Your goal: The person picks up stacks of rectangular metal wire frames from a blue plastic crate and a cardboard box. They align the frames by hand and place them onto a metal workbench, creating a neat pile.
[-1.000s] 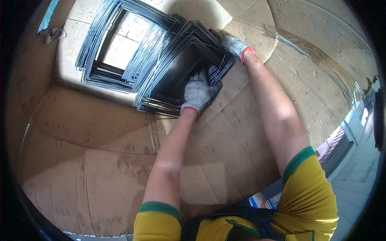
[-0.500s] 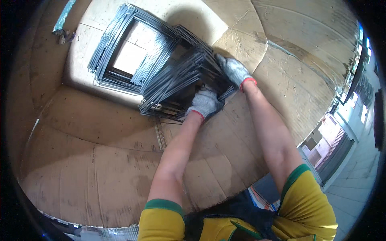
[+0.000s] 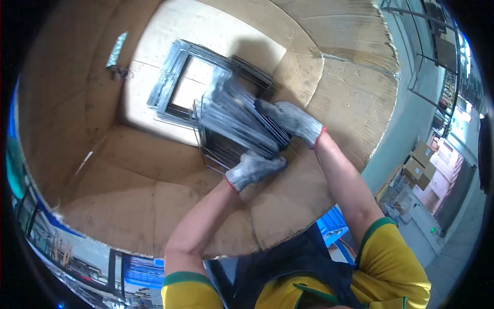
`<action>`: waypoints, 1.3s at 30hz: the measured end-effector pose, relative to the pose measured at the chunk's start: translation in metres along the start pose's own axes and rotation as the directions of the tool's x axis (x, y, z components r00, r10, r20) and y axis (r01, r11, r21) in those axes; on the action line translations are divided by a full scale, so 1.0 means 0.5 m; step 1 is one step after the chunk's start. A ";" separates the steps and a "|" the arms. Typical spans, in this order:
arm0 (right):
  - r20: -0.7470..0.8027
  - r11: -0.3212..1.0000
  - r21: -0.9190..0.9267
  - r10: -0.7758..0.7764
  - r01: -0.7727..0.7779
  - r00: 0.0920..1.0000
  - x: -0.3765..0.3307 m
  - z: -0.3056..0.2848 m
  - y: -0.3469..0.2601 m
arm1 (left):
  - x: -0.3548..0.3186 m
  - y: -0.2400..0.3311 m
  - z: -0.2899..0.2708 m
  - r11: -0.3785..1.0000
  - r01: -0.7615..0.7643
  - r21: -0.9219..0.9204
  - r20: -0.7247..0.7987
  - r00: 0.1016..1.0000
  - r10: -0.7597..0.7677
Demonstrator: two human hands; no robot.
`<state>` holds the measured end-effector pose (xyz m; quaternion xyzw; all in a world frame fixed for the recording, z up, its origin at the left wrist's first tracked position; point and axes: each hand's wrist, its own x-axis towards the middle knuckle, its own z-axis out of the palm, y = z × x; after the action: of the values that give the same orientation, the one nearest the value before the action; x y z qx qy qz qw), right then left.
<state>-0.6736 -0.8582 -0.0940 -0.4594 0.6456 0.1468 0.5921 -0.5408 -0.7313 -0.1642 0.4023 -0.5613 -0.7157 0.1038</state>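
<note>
Cardboard carton [image 3: 131, 190]; wire bundle [image 3: 235, 116] slanting lengthwise toward lower right

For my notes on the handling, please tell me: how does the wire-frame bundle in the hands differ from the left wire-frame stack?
The wire-frame bundle is between the left hand and right hand; the left wire-frame stack lies on the pale carton bottom. The bundle is blurred, while the stack shows a clearer rectangular outline. The stack's opening is visible; the bundle's cannot be made out. Both are grey wire.
</note>
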 end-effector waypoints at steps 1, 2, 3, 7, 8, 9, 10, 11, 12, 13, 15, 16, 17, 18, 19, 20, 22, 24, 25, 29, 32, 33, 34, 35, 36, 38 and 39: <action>-0.005 0.994 0.107 -0.001 0.001 1.000 -0.024 -0.001 -0.015 | -0.022 0.089 -0.073 0.900 0.159 -0.407 0.103 0.987 -0.128; -0.011 0.977 0.211 -0.001 0.003 1.000 -0.047 -0.006 -0.026 | -0.044 0.178 -0.145 0.620 0.319 -0.717 0.203 0.946 -0.252; 0.032 0.958 0.287 -0.006 -0.003 0.999 -0.055 -0.007 -0.015 | -0.067 0.188 -0.160 0.395 0.232 -0.889 0.157 0.964 -0.213; -0.249 0.661 0.525 -0.483 0.536 0.840 -0.179 0.040 -0.056 | -0.170 0.300 -0.234 0.015 0.038 -0.999 0.038 0.999 0.016; -0.160 0.589 0.675 -0.472 0.445 0.867 -0.218 0.062 -0.062 | -0.209 0.334 -0.245 -0.003 0.035 -0.999 0.034 0.995 0.094; -0.064 0.504 0.798 -0.474 0.330 0.878 -0.258 0.085 -0.069 | -0.241 0.376 -0.256 -0.109 0.040 -0.993 0.024 0.989 0.147; 0.034 0.411 0.890 -0.490 0.197 0.871 -0.302 0.111 -0.081 | -0.275 0.433 -0.265 -0.212 0.049 -0.976 0.006 0.980 0.197; 0.125 0.312 0.949 -0.515 0.049 0.848 -0.349 0.136 -0.092 | -0.306 0.485 -0.270 -0.314 0.069 -0.947 -0.011 0.969 0.246; 0.212 0.215 0.971 -0.549 -0.109 0.808 -0.391 0.160 -0.105 | -0.337 0.520 -0.273 -0.413 0.091 -0.906 -0.036 0.956 0.290; 0.293 0.131 0.954 -0.593 -0.268 0.750 -0.432 0.175 -0.122 | -0.366 0.545 -0.278 -0.363 0.071 -0.929 -0.048 0.950 0.310; 0.226 0.068 0.963 -0.735 -0.262 0.639 -0.514 0.183 -0.209 | -0.408 0.594 -0.297 -0.249 0.032 -0.968 -0.060 0.935 0.351; 0.244 0.053 0.943 -0.778 -0.328 0.578 -0.565 0.184 -0.253 | -0.433 0.617 -0.303 -0.189 0.003 -0.982 -0.070 0.924 0.377; 0.273 0.056 0.915 -0.815 -0.401 0.511 -0.614 0.184 -0.298 | -0.461 0.637 -0.308 -0.140 -0.042 -0.989 -0.095 0.912 0.398; 0.252 0.093 0.955 -0.756 -0.282 0.605 -0.640 0.197 -0.310 | -0.494 0.655 -0.310 -0.094 -0.088 -0.992 -0.120 0.900 0.418; 0.211 0.143 0.977 -0.691 -0.156 0.691 -0.650 0.214 -0.315 | -0.530 0.653 -0.315 -0.153 -0.109 -0.982 -0.150 0.943 0.295; 0.124 0.164 0.986 -0.623 -0.026 0.773 -0.643 0.246 -0.296 | -0.557 0.634 -0.315 0.055 -0.168 -0.984 -0.149 0.957 0.248; 0.077 0.183 0.982 -0.584 0.039 0.808 -0.655 0.289 -0.290 | -0.627 0.600 -0.314 0.781 -0.093 -0.618 -0.287 0.951 -0.114; 0.155 0.129 0.987 -0.669 -0.092 0.727 -0.700 0.300 -0.302 | -0.681 0.644 -0.254 0.698 -0.228 -0.679 -0.311 0.950 0.008; 0.187 0.138 0.982 -0.648 -0.127 0.739 -0.735 0.299 -0.290 | -0.700 0.625 -0.223 0.649 -0.202 -0.734 -0.318 0.946 -0.065; 0.205 0.373 0.924 -0.670 0.085 0.713 -0.785 0.344 -0.216 | -0.771 0.473 -0.111 0.557 -0.174 -0.812 -0.342 0.915 -0.213; 0.400 0.332 0.913 -0.616 -0.236 0.678 -0.807 0.368 -0.156 | -0.778 0.556 0.028 0.218 -0.307 -0.926 -0.323 0.946 -0.038; 0.499 0.279 0.864 -0.584 -0.419 0.640 -0.825 0.370 -0.139 | -0.785 0.532 0.061 0.243 -0.293 -0.925 -0.309 0.950 -0.033; 0.472 0.313 0.881 -0.589 -0.354 0.656 -0.836 0.385 -0.112 | -0.792 0.509 0.091 0.269 -0.273 -0.924 -0.291 0.956 -0.031; 0.457 0.353 0.888 -0.588 -0.296 0.667 -0.850 0.403 -0.083 | -0.804 0.491 0.126 0.287 -0.259 -0.922 -0.280 0.959 -0.035; 0.462 0.387 0.882 -0.595 -0.269 0.658 -0.839 0.422 -0.055 | -0.812 0.486 0.154 0.213 -0.267 -0.940 -0.279 0.960 -0.026; 0.472 0.447 0.867 -0.591 -0.221 0.654 -0.817 0.459 -0.010 | -0.822 0.474 0.204 0.059 -0.253 -0.966 -0.254 0.967 -0.003; 0.478 0.597 0.801 -0.589 -0.049 0.652 -0.820 0.452 -0.012 | -0.838 0.465 0.220 0.043 -0.269 -0.962 -0.272 0.960 -0.074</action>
<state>-0.5773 -0.5234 0.2189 -0.1761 0.2793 -0.0738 0.9410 -0.4130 -0.4816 0.2397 0.2656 0.0787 -0.8382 0.4697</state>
